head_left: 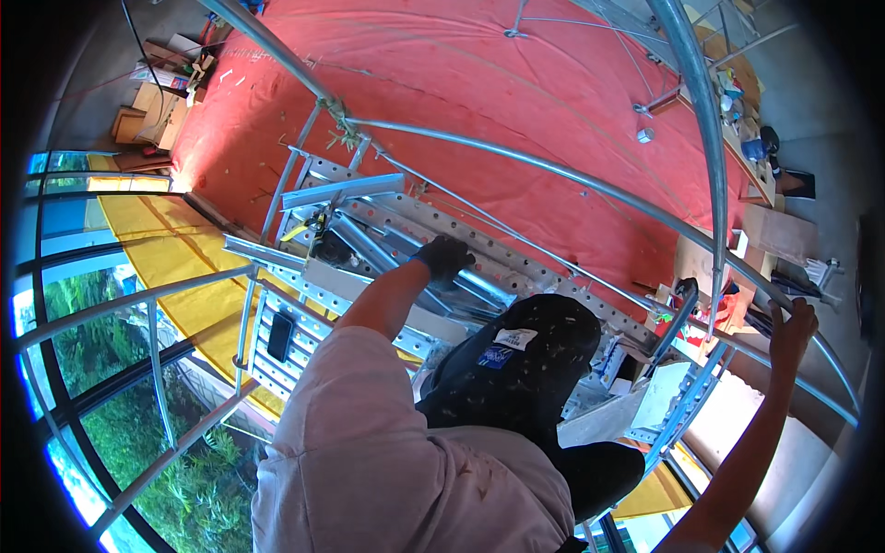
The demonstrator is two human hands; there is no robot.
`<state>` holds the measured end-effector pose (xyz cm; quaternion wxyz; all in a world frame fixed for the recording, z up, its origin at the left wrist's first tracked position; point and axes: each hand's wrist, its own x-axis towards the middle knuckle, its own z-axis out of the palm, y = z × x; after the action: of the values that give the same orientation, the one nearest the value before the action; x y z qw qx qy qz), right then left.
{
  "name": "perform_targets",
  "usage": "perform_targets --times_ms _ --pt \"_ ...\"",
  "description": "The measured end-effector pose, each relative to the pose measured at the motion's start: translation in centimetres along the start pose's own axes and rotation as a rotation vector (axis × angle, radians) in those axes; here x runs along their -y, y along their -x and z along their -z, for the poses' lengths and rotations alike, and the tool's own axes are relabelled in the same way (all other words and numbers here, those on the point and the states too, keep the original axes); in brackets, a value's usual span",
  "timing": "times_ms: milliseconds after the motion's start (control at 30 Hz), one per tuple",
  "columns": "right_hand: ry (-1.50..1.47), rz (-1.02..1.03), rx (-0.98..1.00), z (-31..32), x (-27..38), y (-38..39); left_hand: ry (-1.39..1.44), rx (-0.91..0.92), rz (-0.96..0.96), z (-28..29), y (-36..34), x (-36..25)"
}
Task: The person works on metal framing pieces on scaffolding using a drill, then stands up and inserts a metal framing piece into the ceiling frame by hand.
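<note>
the left hand (444,255), in a dark glove, presses down on the perforated metal platform (479,244); whether its fingers close around anything i cannot tell. the right hand (793,324) is clenched around a curved metal tube (590,189) at the frame's edge. a slip of either hand could likely tip the person off balance, as the red sheet (516,74) lies far below. a phone (280,334) rests on the platform's left part. crossing tubes and the dark trousers (516,369) crowd the space.
</note>
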<state>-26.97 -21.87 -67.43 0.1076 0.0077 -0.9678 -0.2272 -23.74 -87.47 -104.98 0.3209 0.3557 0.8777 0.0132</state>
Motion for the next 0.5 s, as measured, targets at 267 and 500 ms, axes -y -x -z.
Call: perform_targets --times_ms 267,500 --pt "-0.066 -0.02 -0.012 0.3 0.8 -0.2 -0.102 -0.632 0.973 -3.7 2.6 12.8" --pt "-0.146 -0.027 -0.104 0.5 2.7 -0.7 -0.187 -0.271 0.858 -6.3 5.9 17.2"
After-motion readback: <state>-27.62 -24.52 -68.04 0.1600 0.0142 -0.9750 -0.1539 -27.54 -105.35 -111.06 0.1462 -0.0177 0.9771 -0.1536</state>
